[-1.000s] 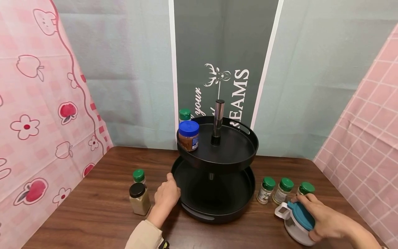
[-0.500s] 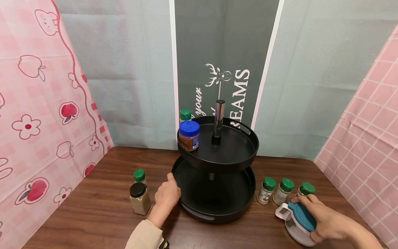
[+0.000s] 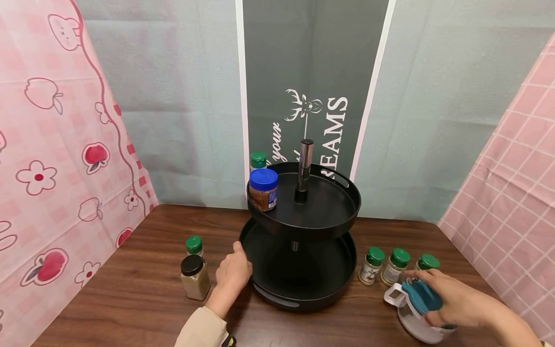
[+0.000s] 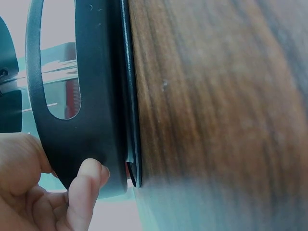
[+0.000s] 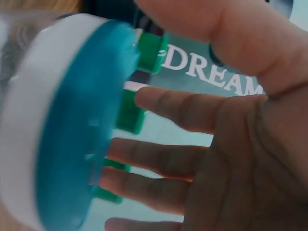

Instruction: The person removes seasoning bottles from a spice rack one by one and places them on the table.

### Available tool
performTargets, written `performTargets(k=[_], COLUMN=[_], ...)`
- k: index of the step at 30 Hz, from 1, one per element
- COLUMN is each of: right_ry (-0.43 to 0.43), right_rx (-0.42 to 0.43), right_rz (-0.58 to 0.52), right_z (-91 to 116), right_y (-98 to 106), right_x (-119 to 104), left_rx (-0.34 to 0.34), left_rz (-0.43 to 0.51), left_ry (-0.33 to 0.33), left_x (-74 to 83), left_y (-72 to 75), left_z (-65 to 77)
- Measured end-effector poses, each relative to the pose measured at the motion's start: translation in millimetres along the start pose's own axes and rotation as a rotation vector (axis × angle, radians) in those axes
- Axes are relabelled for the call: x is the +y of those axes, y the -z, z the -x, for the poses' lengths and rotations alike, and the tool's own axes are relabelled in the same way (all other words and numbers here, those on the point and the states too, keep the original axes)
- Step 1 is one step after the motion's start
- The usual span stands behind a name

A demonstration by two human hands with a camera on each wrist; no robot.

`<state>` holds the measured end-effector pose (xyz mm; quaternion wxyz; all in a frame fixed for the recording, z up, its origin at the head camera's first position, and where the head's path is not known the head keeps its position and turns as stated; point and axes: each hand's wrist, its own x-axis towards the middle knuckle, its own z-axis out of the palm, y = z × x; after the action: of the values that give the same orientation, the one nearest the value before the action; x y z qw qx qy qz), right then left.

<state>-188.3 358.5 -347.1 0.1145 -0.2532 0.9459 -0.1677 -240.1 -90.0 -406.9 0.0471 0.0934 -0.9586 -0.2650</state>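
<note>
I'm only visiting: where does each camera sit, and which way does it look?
Head: worn on the head, facing forward and down at the black two-tier stand; left hand, right hand and a pale sleeve show.
Left wrist: on that wrist, looking at the lower tray, whose wall the left hand holds.
Right wrist: on that wrist, looking past palm and fingers toward a teal-lidded container.
Shared: head and right wrist both show that container, green caps and banner lettering.

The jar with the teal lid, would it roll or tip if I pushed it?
The jar would probably slide rather than roll, since it stands upright on the table. It looks wide and low, so a gentle push seems unlikely to tip it. Its white handle should make it easier to grip.
</note>
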Motion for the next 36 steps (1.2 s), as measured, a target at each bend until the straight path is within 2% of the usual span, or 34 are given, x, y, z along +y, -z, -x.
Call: performTargets(k=[3, 8, 15, 20, 26, 33, 36], right_ry=[-0.01, -0.008, -0.003, 0.038, 0.042, 0.065, 0.047], right_rx=[-0.029, -0.023, 0.04, 0.066, 0.047, 0.083, 0.084], right_rz=[-0.005, 0.014, 0.017, 0.034, -0.007, -0.037, -0.052], right_z=[-2, -8, -15, -21, -29, -37, -42], right_y=[5, 10, 10, 11, 11, 9, 6], right_x=[-6, -15, -28, -35, -47, -61, -66], left_rx=[0.0, 0.002, 0.01, 0.013, -0.002, -0.001, -0.002], left_rz=[0.001, -0.003, -0.003, -0.002, -0.006, -0.002, -0.002], left_ry=[0.0, 0.004, -0.003, -0.01, 0.005, 0.002, -0.001], left_x=[0.4, 1.2, 0.9, 0.4, -0.3, -0.5, -0.3], left_y=[0.3, 0.8, 0.4, -0.1, 0.6, -0.5, -0.6], left_z=[0.3, 1.1, 1.4, 1.1, 1.2, 0.7, 0.4])
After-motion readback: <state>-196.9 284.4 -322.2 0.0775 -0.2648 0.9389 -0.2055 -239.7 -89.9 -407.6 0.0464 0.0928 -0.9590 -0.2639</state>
